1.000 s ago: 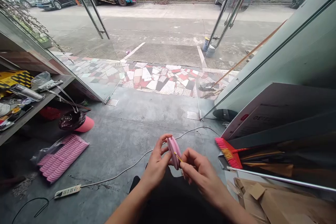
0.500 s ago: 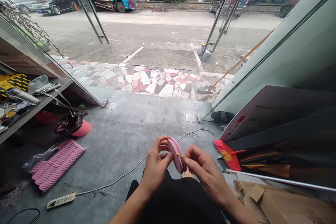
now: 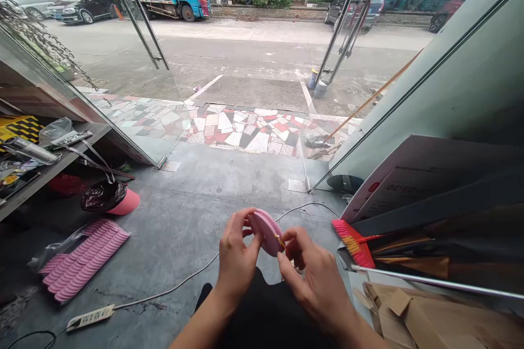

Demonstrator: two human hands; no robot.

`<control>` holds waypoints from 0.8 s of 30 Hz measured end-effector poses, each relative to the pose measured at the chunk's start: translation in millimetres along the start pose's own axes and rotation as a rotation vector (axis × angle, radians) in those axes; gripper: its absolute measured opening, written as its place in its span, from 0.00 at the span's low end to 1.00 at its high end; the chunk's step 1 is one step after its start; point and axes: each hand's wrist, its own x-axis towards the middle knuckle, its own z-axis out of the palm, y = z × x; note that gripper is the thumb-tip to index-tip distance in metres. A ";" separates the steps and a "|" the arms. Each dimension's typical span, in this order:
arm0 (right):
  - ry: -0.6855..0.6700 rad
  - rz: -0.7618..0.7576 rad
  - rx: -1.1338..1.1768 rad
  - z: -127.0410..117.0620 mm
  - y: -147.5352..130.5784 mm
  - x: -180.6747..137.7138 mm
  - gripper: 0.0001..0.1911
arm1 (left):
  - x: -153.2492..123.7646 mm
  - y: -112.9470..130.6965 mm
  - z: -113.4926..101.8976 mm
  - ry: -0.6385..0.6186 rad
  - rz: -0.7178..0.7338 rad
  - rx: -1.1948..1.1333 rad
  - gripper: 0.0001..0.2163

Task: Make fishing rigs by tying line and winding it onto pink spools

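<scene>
A pink round disc (image 3: 267, 234), seemingly two thin layers face to face, is tilted up in front of my lap. My left hand (image 3: 238, 248) grips its left side, fingers on the far upper rim and thumb on the near face. A thin yellow strip (image 3: 280, 242) shows at the disc's right rim. There my right hand (image 3: 317, 272) is closed with thumb and bent forefinger around the strip and the disc's edge. Its other fingers are curled and partly hidden. On the floor at left, rows of similar pink discs (image 3: 84, 262) lie partly in clear plastic.
A pink bin (image 3: 126, 202) with a black liner stands by a cluttered shelf (image 3: 61, 161) at left. A power strip (image 3: 90, 317) and its cable cross the floor. A red broom (image 3: 352, 242) and cardboard (image 3: 409, 305) are at right. Glass doors frame the far opening.
The disc has turned to show more of its near face and shifted slightly left. My right hand has moved from the strip on the face to the disc's right rim.
</scene>
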 end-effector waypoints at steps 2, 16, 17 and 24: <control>0.059 -0.050 -0.064 -0.4 -1.2 2.5 0.04 | 0.2 -0.5 -1.1 0.024 0.064 0.068 0.12; 0.150 -0.070 -0.215 13.2 -0.3 10.6 0.12 | 5.5 -2.9 -0.9 0.094 0.215 0.213 0.17; 0.131 -0.052 -0.193 12.4 -0.9 10.7 0.12 | 6.6 -2.8 -0.6 0.100 0.200 0.193 0.16; 0.078 -0.006 0.038 9.7 2.1 6.8 0.11 | 16.2 -0.2 0.9 0.110 -0.039 -0.102 0.11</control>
